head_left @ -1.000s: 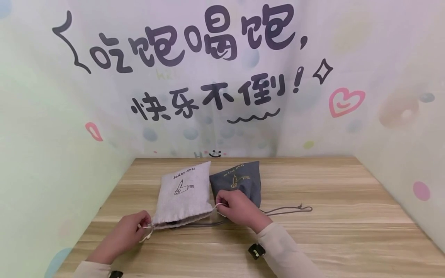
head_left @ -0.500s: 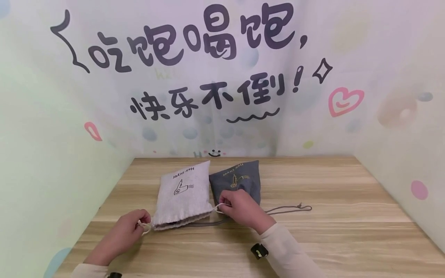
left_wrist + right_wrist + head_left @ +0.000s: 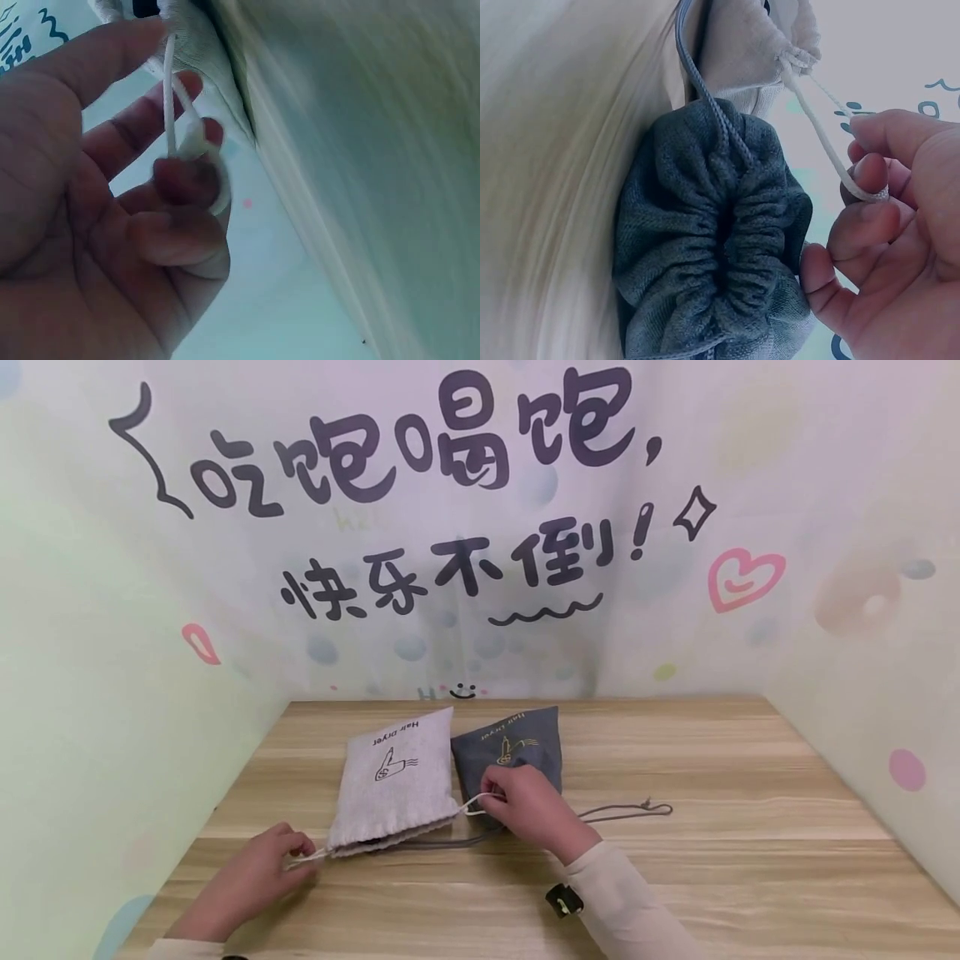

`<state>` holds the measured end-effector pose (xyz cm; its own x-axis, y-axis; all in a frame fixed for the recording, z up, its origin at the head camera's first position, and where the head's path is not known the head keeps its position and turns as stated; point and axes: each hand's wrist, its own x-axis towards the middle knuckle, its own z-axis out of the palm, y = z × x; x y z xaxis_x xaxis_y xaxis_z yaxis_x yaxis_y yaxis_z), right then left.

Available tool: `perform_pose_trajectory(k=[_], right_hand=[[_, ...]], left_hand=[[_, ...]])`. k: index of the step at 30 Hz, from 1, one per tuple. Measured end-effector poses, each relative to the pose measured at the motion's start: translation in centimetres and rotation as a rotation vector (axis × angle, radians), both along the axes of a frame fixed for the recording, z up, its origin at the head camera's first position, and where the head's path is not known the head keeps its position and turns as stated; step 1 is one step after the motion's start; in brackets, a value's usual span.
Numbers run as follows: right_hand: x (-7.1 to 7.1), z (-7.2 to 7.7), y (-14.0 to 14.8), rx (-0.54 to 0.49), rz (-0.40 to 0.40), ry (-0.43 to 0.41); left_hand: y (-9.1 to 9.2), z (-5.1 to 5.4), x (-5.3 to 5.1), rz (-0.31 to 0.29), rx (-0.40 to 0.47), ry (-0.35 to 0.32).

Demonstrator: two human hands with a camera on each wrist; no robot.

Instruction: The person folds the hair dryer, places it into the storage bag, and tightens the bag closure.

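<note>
A light grey drawstring pouch [image 3: 393, 789] printed "Hair Dryer" lies left of centre, its gathered mouth towards me and partly open. My left hand [image 3: 251, 877] holds the white cord at the mouth's left corner; in the left wrist view the cord [image 3: 169, 97] loops into its curled fingers. At the opposite corner my right hand [image 3: 532, 806] has a finger hooked in the other white cord [image 3: 817, 127], drawn out in a loop. Beneath that hand lies a dark grey drawstring pouch [image 3: 543, 747], its mouth [image 3: 724, 232] cinched. Something dark shows inside the light pouch; its kind is hidden.
The dark pouch's grey cord [image 3: 630, 811] trails right across the wood-grain table [image 3: 750, 860], and another length passes under the light pouch's mouth. A printed white curtain [image 3: 465, 643] rises at the table's back edge.
My left hand has shifted slightly left and down, pulling its white cord straighter. The right hand has moved a little right, lengthening its cord loop. Both pouches stay nearly in place.
</note>
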<state>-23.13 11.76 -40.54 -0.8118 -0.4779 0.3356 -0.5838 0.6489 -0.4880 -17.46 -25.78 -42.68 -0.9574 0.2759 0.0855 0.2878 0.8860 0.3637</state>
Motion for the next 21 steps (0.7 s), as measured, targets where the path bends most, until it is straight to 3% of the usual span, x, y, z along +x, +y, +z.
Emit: perform_pose_trajectory(k=[4,6,10,21], right_hand=[[0.0,0.0,0.1,0.005,-0.003,-0.019],[0.0,0.0,0.1,0.003,-0.003,-0.020],[0.0,0.0,0.1,0.001,-0.001,-0.021],[0.1,-0.1,0.2,0.013,-0.002,0.002]], left_hand=[[0.2,0.2,-0.1,0.037,0.014,-0.088],[0.3,0.2,-0.1,0.023,0.000,-0.087],[0.3,0.0,-0.2,-0.014,-0.028,-0.048],[1.4,0.0,-0.5,0.016,0.005,0.090]])
